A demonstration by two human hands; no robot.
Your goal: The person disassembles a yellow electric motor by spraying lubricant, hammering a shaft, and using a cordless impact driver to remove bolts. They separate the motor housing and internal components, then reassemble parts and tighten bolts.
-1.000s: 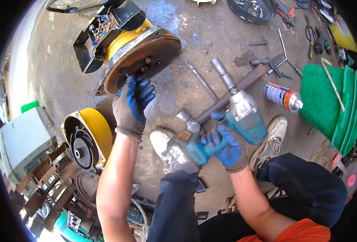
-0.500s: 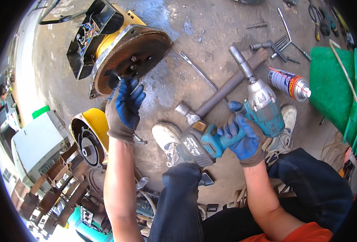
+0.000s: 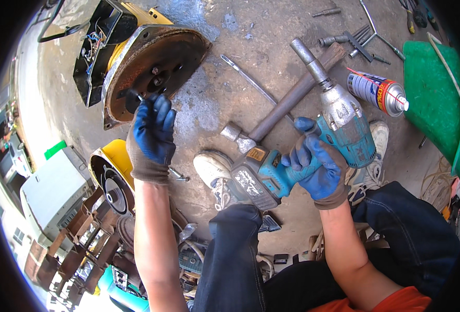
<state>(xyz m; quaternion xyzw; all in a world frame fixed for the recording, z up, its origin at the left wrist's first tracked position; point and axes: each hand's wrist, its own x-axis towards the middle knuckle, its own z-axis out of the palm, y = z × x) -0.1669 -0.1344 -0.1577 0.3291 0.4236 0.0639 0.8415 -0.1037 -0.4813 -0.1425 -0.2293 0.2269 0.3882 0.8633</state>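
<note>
My right hand [image 3: 321, 169], in a blue-coated work glove, is wrapped round the handle of a teal cordless impact wrench [image 3: 347, 125]. A long socket on its nose points away from me, and its battery faces left. My left hand [image 3: 154, 130], gloved too, is raised at the lower rim of a yellow motor [image 3: 160, 73] with a rusty round end face. Its fingers are pinched on a small bolt-like metal piece [image 3: 139, 96], mostly hidden by the glove. Bolts show near the middle of the rusty face, and coloured wires [image 3: 92, 47] hang from the black box on its side.
On the concrete lie a hammer [image 3: 287, 106], a screwdriver-like rod [image 3: 248, 78], a spray can [image 3: 378, 93], a cross-shaped wrench [image 3: 378, 36] and loose sockets [image 3: 334, 40]. A green sheet [image 3: 435, 88] is at right. A yellow housing [image 3: 118, 171] and a grey metal box [image 3: 53, 192] stand at left.
The view has shifted slightly, so the motor sits a little farther left. My left hand stays by the motor's face, and the right keeps its grip on the impact wrench.
</note>
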